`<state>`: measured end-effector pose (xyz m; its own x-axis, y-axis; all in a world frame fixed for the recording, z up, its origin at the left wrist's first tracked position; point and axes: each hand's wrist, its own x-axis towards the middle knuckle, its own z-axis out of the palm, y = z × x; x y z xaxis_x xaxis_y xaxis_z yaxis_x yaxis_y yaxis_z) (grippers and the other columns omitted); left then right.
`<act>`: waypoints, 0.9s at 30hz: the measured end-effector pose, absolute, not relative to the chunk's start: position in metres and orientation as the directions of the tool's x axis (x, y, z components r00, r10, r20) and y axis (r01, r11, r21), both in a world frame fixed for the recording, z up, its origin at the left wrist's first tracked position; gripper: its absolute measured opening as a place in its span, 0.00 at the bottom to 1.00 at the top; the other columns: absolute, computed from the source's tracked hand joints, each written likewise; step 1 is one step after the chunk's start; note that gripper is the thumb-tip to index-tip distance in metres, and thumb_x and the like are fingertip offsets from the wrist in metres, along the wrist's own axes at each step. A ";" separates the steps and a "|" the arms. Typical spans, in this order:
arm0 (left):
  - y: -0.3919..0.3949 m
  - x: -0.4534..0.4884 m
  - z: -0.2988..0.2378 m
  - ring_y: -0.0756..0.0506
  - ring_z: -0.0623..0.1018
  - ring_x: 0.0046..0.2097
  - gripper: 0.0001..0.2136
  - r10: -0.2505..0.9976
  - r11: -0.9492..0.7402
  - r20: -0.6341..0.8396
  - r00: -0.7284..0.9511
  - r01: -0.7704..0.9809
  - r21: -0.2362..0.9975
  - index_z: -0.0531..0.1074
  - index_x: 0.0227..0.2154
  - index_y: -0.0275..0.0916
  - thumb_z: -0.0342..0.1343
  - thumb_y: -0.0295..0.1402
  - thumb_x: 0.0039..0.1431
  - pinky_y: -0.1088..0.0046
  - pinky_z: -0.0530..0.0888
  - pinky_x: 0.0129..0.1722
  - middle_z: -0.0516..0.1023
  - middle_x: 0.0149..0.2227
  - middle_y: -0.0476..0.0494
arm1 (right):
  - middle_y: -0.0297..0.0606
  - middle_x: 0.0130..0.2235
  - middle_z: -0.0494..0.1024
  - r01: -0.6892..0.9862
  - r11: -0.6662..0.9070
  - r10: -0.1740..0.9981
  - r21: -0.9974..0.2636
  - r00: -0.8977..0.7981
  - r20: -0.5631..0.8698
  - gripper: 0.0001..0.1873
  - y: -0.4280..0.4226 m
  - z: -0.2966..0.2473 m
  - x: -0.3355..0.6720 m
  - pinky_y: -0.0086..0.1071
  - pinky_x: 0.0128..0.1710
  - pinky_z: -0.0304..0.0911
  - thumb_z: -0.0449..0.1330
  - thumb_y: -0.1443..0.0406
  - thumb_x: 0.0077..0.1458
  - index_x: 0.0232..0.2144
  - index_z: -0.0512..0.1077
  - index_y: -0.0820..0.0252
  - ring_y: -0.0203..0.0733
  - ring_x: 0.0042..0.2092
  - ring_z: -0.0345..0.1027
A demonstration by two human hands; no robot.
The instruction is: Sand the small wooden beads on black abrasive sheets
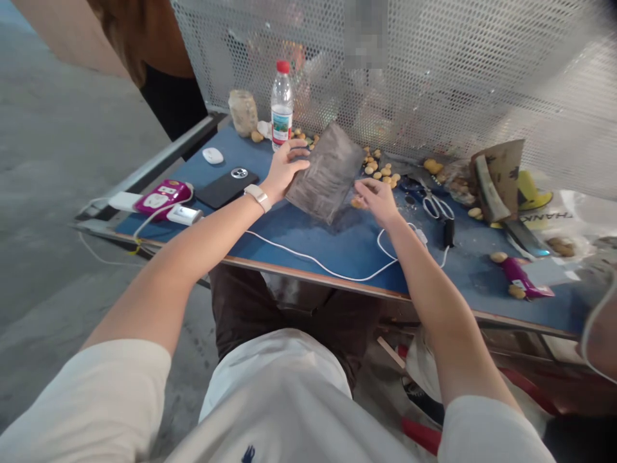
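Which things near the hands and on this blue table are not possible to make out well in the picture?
Head view:
- small tan piece: partly hidden by the right hand's fingers
- bottle label: too small to read
- printed plastic bag: cut off by the right edge
- whatever stands behind the perforated metal screen: blurred by the mesh

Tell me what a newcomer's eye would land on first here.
The worn grey sheet stands out at the middle of the blue worktop, held by the left hand with the right hand beside it. Behind it, a red-capped water bottle stands before a perforated metal screen, near scattered small tan lumps. At far left lies a magenta device.
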<state>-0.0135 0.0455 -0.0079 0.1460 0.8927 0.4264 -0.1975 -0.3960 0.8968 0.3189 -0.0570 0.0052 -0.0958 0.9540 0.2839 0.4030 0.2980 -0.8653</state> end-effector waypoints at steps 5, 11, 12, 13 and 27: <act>0.048 -0.011 -0.014 0.26 0.85 0.75 0.27 0.869 -0.429 0.451 0.204 -0.144 0.892 0.80 0.63 0.43 0.79 0.29 0.63 0.35 0.80 0.80 0.87 0.62 0.38 | 0.40 0.33 0.81 0.291 0.218 0.976 -0.932 -0.052 0.212 0.36 -0.057 0.007 0.325 0.40 0.31 0.68 0.83 0.28 0.55 0.33 0.80 0.49 0.45 0.33 0.72; 0.046 -0.011 -0.019 0.29 0.87 0.72 0.31 0.858 -0.461 0.470 0.207 -0.095 0.883 0.81 0.64 0.44 0.82 0.26 0.60 0.34 0.81 0.81 0.86 0.61 0.38 | 0.41 0.34 0.80 0.135 0.055 0.998 -0.989 -0.023 0.052 0.37 -0.062 0.025 0.323 0.42 0.28 0.66 0.76 0.25 0.58 0.33 0.76 0.47 0.50 0.34 0.73; 0.045 -0.011 -0.018 0.29 0.86 0.73 0.30 0.853 -0.471 0.479 0.206 -0.088 0.878 0.82 0.63 0.43 0.83 0.26 0.59 0.35 0.81 0.81 0.86 0.62 0.37 | 0.40 0.33 0.80 0.113 0.034 0.999 -0.993 -0.018 0.032 0.37 -0.064 0.027 0.321 0.41 0.27 0.63 0.75 0.24 0.59 0.34 0.76 0.47 0.48 0.32 0.71; 0.045 -0.012 -0.018 0.29 0.86 0.73 0.30 0.848 -0.483 0.489 0.205 -0.081 0.872 0.82 0.62 0.43 0.83 0.25 0.58 0.36 0.82 0.81 0.86 0.63 0.36 | 0.39 0.31 0.78 0.098 0.026 1.000 -0.995 -0.007 0.025 0.38 -0.066 0.028 0.319 0.40 0.25 0.60 0.75 0.24 0.60 0.34 0.76 0.47 0.46 0.30 0.68; 0.039 -0.012 -0.020 0.43 0.88 0.46 0.17 0.809 -0.586 0.550 0.209 0.198 0.786 0.84 0.55 0.43 0.71 0.22 0.67 0.59 0.92 0.53 0.86 0.54 0.41 | 0.41 0.51 0.92 -0.116 0.231 0.792 -0.966 0.600 0.117 0.24 -0.016 0.018 0.374 0.31 0.28 0.67 0.73 0.39 0.76 0.43 0.79 0.49 0.47 0.45 0.88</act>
